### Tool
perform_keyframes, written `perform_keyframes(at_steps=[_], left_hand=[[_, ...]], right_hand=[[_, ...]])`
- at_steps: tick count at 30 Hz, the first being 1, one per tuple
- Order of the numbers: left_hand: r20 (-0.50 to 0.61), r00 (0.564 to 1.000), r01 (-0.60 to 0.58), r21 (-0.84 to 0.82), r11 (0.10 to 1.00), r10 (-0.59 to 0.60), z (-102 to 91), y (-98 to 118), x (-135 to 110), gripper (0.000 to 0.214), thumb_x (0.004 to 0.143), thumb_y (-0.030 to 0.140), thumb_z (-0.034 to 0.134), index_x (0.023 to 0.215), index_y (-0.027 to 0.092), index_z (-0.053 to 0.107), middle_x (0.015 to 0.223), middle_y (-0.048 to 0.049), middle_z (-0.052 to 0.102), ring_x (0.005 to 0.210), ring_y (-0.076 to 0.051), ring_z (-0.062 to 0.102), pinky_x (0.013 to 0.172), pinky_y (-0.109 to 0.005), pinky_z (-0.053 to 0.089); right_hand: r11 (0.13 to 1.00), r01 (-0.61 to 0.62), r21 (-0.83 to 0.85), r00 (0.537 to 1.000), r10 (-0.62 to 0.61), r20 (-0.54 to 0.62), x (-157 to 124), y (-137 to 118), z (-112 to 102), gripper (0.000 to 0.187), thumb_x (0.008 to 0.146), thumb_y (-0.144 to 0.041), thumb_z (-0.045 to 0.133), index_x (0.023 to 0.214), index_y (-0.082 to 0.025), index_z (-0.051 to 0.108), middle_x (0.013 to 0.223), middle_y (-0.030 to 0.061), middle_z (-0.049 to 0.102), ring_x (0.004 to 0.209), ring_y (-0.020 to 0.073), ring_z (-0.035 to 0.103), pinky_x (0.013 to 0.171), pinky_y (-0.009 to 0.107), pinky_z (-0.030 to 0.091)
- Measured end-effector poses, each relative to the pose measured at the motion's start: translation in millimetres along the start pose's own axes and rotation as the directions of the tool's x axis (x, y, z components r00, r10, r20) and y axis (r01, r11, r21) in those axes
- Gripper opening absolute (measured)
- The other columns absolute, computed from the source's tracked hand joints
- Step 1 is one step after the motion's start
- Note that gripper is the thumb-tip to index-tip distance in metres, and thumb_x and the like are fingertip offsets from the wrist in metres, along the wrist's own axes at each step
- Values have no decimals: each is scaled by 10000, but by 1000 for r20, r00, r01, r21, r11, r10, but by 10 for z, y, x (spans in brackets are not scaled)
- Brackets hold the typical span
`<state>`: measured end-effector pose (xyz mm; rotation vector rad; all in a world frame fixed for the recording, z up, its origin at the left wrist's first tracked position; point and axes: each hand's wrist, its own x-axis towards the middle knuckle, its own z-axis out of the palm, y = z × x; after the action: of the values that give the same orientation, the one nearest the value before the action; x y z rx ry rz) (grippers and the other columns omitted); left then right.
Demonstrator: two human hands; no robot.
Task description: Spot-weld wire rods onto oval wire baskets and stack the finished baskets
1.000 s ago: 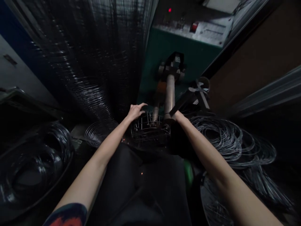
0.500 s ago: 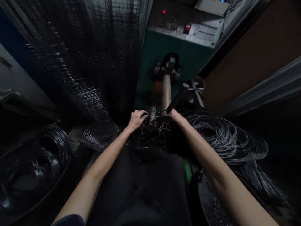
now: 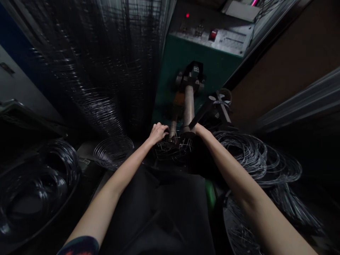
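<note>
The wire frame (image 3: pixel 174 153) lies between the hands at the near end of the lower bar (image 3: pixel 173 125), spreading from side to side. The left hand (image 3: pixel 158 132), visibly the nearer, curls its fingers narrow at the frame's left edge; whether they pinch wire I cannot tell. The right hand (image 3: pixel 198 129) is mostly hidden behind the upper cylinder (image 3: pixel 188 106), its grip unclear.

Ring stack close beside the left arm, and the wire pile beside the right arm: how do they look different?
The ring stack looks smaller in the picture; the wire pile spreads wider. The ring stack's loops sit neatly nested, while the wire pile's loops cross in a messy tangle. The ring stack is by the left arm, the wire pile by the right arm. Both are shiny, greyish round loops.
</note>
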<state>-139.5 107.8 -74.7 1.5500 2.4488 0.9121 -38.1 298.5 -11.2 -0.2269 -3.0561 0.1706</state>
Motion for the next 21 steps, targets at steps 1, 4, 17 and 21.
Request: perform_keyframes(at_steps=[1,4,17,21], left_hand=[[5,1000,-20,2,1000,20,-30,7,-36,70,825,193,628,884,216,656,928,-54,696,977,-270,516,873,-426,361],[0,996,-86,7,996,86,-151,43,-173,66,845,210,618,905,214,644,951,-44,696,975,-253,515,861,-407,358],[204,935,-311,77,947,291,-801,246,-1171,138,873,236,526,880,257,662,842,-42,657,876,-230,533,791,-387,391],[191,980,-45,-7,999,46,-1557,-166,-1287,153,819,299,611,917,198,671,881,-21,665,833,-202,598,816,-357,456]], right_hand=[[1000,-8,-2,1000,8,26,10,5,-18,180,722,-87,576,714,-204,713,640,17,685,628,211,640,551,263,483],[999,-33,3,996,33,81,53,9,-69,187,717,-57,569,697,-182,706,721,36,706,707,217,650,602,261,487],[989,138,52,966,-146,213,-535,-113,-62,231,797,-135,529,919,-175,721,888,61,717,815,201,643,724,271,469],[964,247,100,946,-262,189,-1136,-160,163,310,800,-154,463,967,-211,717,920,100,695,859,221,626,748,325,486]])
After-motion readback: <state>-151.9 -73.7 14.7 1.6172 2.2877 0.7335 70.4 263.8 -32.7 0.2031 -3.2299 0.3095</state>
